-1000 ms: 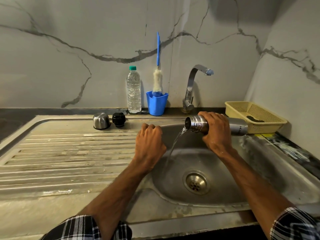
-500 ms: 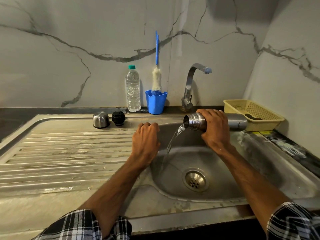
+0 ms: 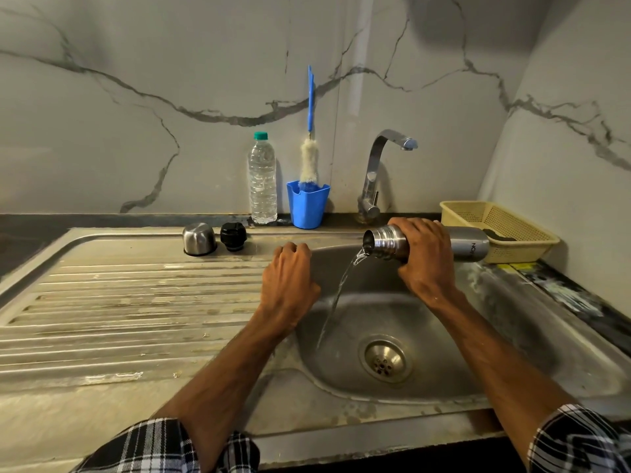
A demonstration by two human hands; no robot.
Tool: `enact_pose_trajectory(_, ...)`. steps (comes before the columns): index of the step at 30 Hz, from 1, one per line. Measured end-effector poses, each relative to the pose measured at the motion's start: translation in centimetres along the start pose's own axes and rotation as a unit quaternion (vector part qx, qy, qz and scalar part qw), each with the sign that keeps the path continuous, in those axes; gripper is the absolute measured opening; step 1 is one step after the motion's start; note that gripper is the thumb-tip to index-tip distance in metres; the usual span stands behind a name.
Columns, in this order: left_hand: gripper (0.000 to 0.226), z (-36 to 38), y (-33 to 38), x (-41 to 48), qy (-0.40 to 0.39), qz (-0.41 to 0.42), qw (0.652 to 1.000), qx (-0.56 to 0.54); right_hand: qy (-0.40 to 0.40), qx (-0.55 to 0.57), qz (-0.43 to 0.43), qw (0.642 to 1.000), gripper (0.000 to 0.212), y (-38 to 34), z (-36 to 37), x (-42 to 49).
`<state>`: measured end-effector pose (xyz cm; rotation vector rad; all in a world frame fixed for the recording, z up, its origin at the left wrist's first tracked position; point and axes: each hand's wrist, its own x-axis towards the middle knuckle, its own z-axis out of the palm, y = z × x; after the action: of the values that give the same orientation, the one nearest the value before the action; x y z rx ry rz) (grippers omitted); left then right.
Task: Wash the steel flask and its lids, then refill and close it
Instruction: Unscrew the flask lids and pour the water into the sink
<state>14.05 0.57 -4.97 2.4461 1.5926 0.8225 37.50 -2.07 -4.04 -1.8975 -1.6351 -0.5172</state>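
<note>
My right hand (image 3: 425, 256) grips the steel flask (image 3: 469, 246), which lies on its side above the sink basin (image 3: 478, 339) with its open mouth pointing left. A stream of water (image 3: 336, 297) runs out of the mouth into the basin. My left hand (image 3: 288, 283) rests on the basin's left rim with its fingers curled over the edge. The steel cup lid (image 3: 199, 239) and the black screw stopper (image 3: 233, 236) stand side by side at the back of the draining board.
A clear water bottle (image 3: 262, 179) and a blue cup (image 3: 307, 206) holding a bottle brush (image 3: 309, 158) stand against the wall. The tap (image 3: 379, 172) is off. A yellow plastic basket (image 3: 502, 230) sits at the right. The ribbed draining board (image 3: 129, 308) lies to the left.
The flask keeps pouring water into the basin, and the stream has grown fuller. Both hands hold their places; only the view has shifted slightly.
</note>
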Motion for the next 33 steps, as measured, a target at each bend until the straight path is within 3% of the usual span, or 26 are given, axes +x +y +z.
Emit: enact_pose_trajectory(33, 0.043, -0.27, 0.15, 0.01, 0.002, 0.004, 1.000, 0.021, 0.031, -0.040, -0.034, 0.998, 0.086, 0.05, -0.19, 0.47)
